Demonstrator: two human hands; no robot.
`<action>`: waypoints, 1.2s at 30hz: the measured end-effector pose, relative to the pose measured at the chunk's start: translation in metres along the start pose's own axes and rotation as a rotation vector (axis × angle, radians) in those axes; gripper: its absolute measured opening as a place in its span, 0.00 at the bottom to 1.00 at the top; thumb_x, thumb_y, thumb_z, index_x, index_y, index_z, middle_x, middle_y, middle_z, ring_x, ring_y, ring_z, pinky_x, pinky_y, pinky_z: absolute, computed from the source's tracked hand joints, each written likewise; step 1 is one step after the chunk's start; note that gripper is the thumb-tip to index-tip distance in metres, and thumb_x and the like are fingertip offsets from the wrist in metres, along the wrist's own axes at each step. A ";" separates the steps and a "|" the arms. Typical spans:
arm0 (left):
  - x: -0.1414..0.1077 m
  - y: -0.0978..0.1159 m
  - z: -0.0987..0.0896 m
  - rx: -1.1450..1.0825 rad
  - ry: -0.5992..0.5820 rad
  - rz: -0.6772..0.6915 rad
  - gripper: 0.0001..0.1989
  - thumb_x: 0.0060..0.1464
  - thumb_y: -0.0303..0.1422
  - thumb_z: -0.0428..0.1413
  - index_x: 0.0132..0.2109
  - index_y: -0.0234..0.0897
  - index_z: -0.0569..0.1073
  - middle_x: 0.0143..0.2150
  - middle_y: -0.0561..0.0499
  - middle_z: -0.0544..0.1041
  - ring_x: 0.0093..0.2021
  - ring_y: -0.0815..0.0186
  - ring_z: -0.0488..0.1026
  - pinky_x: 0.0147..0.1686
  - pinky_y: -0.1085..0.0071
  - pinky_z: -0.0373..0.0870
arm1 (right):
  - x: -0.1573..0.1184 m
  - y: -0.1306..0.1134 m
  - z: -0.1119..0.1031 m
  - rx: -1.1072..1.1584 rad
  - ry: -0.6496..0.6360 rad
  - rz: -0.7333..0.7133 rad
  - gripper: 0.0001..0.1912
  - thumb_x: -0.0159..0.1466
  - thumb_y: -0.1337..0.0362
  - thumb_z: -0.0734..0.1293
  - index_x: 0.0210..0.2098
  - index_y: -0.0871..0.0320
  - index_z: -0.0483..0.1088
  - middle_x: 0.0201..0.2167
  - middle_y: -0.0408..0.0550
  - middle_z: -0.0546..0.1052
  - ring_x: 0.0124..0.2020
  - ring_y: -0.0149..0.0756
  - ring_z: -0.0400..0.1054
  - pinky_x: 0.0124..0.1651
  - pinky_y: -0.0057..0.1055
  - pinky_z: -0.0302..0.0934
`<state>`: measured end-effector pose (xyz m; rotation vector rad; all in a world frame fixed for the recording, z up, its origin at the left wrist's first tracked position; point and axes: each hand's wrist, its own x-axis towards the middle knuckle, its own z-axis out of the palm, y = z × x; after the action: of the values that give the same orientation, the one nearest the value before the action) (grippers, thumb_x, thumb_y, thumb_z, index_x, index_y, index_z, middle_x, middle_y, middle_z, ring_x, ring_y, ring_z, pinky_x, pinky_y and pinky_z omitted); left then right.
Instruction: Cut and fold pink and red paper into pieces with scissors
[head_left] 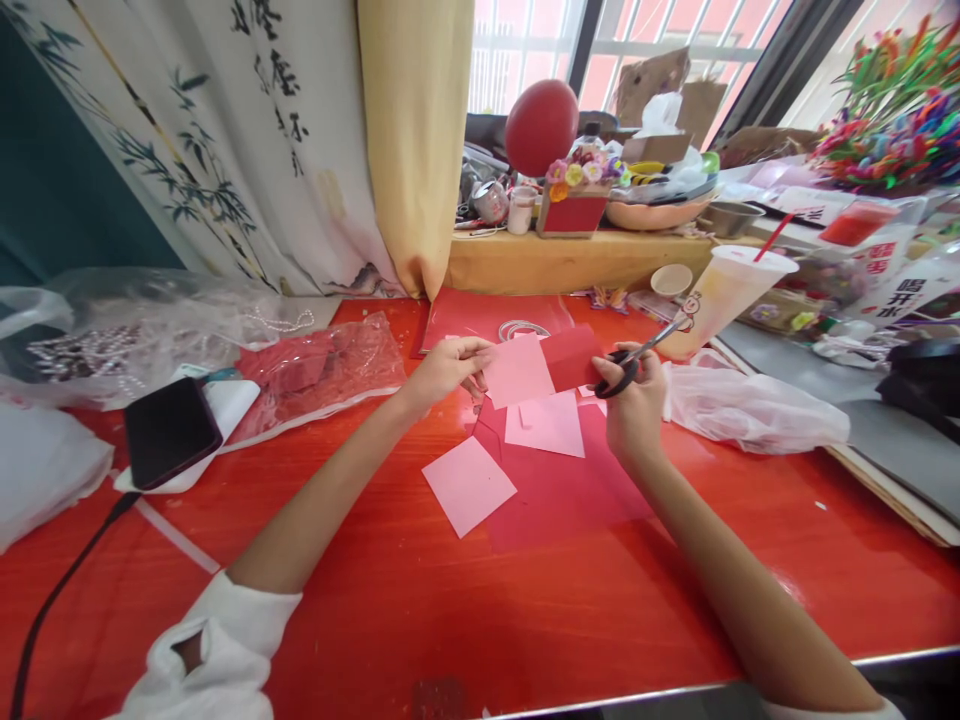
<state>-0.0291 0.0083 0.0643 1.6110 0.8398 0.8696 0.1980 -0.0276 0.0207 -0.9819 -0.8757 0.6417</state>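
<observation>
Between its thumb and fingers, my left hand [448, 375] pinches the left edge of a pink paper square [520, 370], raised a little over the table. My right hand [631, 405] is closed round the black handles of a pair of scissors [651, 345], the blades pointing up and right. A red piece of paper [571, 357] reaches from behind the pink square to my right fingertips; whether they grip it, I cannot tell. Below lie a second pink sheet [562, 428], another pink square [469, 487] and a larger dark-pink sheet [570, 500].
A lidded drink cup [724, 290] with a red straw stands beyond the scissors, a plastic bag [757, 410] before it. At left are a phone [171, 432] with a cable and a red plastic packet [322, 375]. A red balloon [541, 128] rests on the cluttered sill.
</observation>
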 end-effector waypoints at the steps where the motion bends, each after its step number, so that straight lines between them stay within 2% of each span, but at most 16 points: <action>1: 0.001 0.000 -0.001 0.015 0.008 0.017 0.09 0.52 0.34 0.54 0.39 0.32 0.72 0.27 0.53 0.69 0.24 0.75 0.68 0.22 0.78 0.68 | -0.003 0.002 0.002 -0.004 -0.050 0.023 0.17 0.49 0.65 0.70 0.37 0.54 0.62 0.29 0.38 0.66 0.24 0.24 0.63 0.24 0.23 0.62; 6: 0.003 -0.006 -0.005 0.036 0.072 0.013 0.09 0.51 0.33 0.55 0.39 0.33 0.73 0.25 0.54 0.70 0.21 0.76 0.66 0.20 0.79 0.64 | -0.012 0.015 0.006 -0.184 -0.350 0.203 0.21 0.49 0.61 0.70 0.40 0.55 0.61 0.30 0.41 0.70 0.30 0.31 0.66 0.27 0.28 0.64; 9: 0.003 -0.008 -0.008 0.039 0.120 0.029 0.10 0.50 0.35 0.56 0.37 0.34 0.74 0.25 0.53 0.70 0.22 0.75 0.66 0.20 0.79 0.64 | -0.015 0.016 0.007 -0.311 -0.389 0.133 0.21 0.50 0.58 0.70 0.41 0.56 0.61 0.31 0.42 0.70 0.32 0.32 0.67 0.27 0.27 0.61; 11: 0.003 -0.007 -0.009 0.047 0.135 0.059 0.10 0.50 0.37 0.56 0.35 0.34 0.74 0.24 0.54 0.70 0.21 0.75 0.65 0.20 0.79 0.63 | -0.017 0.009 0.009 -0.288 -0.419 0.093 0.19 0.54 0.56 0.68 0.41 0.56 0.61 0.29 0.42 0.70 0.29 0.30 0.66 0.26 0.25 0.58; 15: 0.003 -0.005 -0.009 -0.015 0.222 0.119 0.09 0.50 0.36 0.56 0.34 0.33 0.73 0.21 0.54 0.68 0.20 0.75 0.64 0.18 0.79 0.61 | -0.028 -0.009 0.015 -0.213 -0.572 0.140 0.16 0.58 0.55 0.65 0.42 0.56 0.63 0.25 0.41 0.69 0.23 0.28 0.64 0.22 0.24 0.55; 17: 0.003 -0.004 -0.007 -0.125 0.282 0.132 0.08 0.50 0.34 0.56 0.34 0.32 0.72 0.24 0.54 0.69 0.21 0.75 0.67 0.20 0.78 0.65 | -0.034 -0.015 0.018 -0.211 -0.639 0.169 0.17 0.58 0.54 0.65 0.43 0.57 0.65 0.24 0.41 0.69 0.23 0.28 0.64 0.21 0.24 0.55; 19: 0.002 -0.004 -0.002 -0.231 0.290 0.116 0.08 0.49 0.33 0.57 0.34 0.32 0.70 0.27 0.53 0.71 0.24 0.73 0.70 0.25 0.75 0.70 | -0.038 -0.017 0.021 -0.201 -0.680 0.196 0.17 0.58 0.54 0.64 0.43 0.57 0.65 0.26 0.43 0.69 0.24 0.29 0.65 0.21 0.24 0.56; 22: 0.000 -0.005 0.008 -0.330 0.222 0.074 0.08 0.49 0.32 0.57 0.34 0.31 0.68 0.28 0.52 0.72 0.27 0.71 0.73 0.30 0.73 0.72 | -0.041 -0.017 0.022 -0.149 -0.674 0.227 0.17 0.58 0.53 0.64 0.41 0.58 0.65 0.27 0.43 0.69 0.25 0.30 0.65 0.22 0.25 0.58; 25: -0.001 -0.009 0.019 -0.396 0.176 0.048 0.08 0.50 0.32 0.57 0.34 0.31 0.66 0.29 0.52 0.73 0.29 0.69 0.75 0.32 0.72 0.72 | -0.038 -0.015 0.022 -0.097 -0.613 0.240 0.16 0.59 0.53 0.63 0.39 0.58 0.65 0.27 0.44 0.69 0.26 0.30 0.65 0.21 0.24 0.58; 31: -0.004 -0.013 0.036 -0.496 0.246 0.067 0.09 0.52 0.32 0.55 0.34 0.34 0.61 0.30 0.54 0.72 0.32 0.68 0.76 0.36 0.69 0.72 | -0.032 -0.017 0.018 -0.076 -0.524 0.256 0.17 0.59 0.52 0.63 0.41 0.59 0.66 0.27 0.44 0.69 0.25 0.30 0.65 0.19 0.24 0.57; 36: -0.009 -0.015 0.048 -0.472 0.230 0.056 0.10 0.53 0.34 0.54 0.35 0.35 0.60 0.31 0.51 0.74 0.32 0.67 0.76 0.35 0.68 0.71 | -0.032 -0.019 0.016 -0.173 -0.553 0.222 0.18 0.60 0.51 0.62 0.27 0.60 0.68 0.24 0.45 0.69 0.23 0.29 0.65 0.19 0.24 0.55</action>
<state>0.0073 -0.0187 0.0407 1.1389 0.6824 1.2081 0.1694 -0.0545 0.0316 -1.0842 -1.3353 1.0698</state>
